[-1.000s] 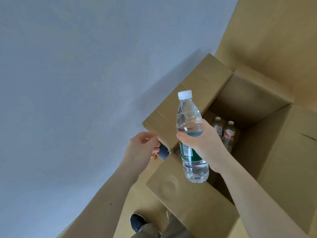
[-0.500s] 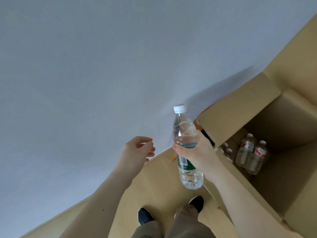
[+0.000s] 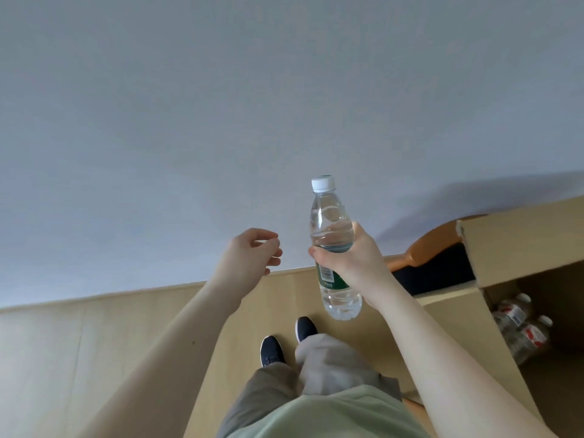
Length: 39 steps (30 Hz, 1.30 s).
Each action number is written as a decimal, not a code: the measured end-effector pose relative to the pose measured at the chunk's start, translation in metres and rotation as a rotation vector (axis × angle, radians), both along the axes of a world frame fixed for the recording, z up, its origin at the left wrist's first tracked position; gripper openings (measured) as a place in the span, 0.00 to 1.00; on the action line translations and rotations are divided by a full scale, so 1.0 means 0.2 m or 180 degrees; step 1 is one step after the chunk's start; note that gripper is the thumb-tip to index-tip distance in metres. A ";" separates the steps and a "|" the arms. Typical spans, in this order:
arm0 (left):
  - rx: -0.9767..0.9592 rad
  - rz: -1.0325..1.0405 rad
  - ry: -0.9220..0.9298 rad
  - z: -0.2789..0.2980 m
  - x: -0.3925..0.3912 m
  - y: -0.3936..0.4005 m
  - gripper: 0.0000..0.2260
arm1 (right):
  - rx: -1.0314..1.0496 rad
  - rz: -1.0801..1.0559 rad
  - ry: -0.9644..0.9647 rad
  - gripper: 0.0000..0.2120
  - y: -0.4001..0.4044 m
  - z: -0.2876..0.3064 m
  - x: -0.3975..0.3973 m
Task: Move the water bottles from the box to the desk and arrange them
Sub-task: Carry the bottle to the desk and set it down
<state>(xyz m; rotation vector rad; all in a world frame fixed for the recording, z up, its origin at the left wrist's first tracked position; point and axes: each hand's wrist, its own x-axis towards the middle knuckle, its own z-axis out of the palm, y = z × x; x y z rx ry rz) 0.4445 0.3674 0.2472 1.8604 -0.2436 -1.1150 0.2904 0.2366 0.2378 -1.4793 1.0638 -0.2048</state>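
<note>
My right hand (image 3: 354,260) grips a clear water bottle (image 3: 331,229) with a white cap and green label, upright, over the near edge of the white desk (image 3: 158,137). My left hand (image 3: 249,257) hovers just left of the bottle, fingers loosely curled, holding nothing. The open cardboard box (image 3: 518,241) stands at the right edge of the view. Inside it lie two bottles with red labels (image 3: 521,327).
A wooden chair with an orange back and black seat (image 3: 433,257) sits between the box and the desk. Wood floor (image 3: 94,343) lies below, with my legs and dark shoes (image 3: 271,349) on it.
The view has swung left, away from the box, toward the desk. My right hand carried the bottle out of the box to the desk edge. My left hand let go of the box flap.
</note>
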 end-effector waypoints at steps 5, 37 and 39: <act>0.0047 0.0514 -0.0069 0.01 0.06 0.18 0.05 | -0.0039 0.0627 0.0014 0.26 0.02 -0.02 0.18; 0.0378 0.3594 -0.0015 0.00 -0.14 1.52 0.07 | 0.0177 0.3810 -0.0149 0.30 1.14 -0.02 1.04; 0.0328 0.3733 0.0017 -0.02 -0.13 1.64 0.07 | 0.0145 0.3929 -0.0124 0.32 1.29 -0.03 1.08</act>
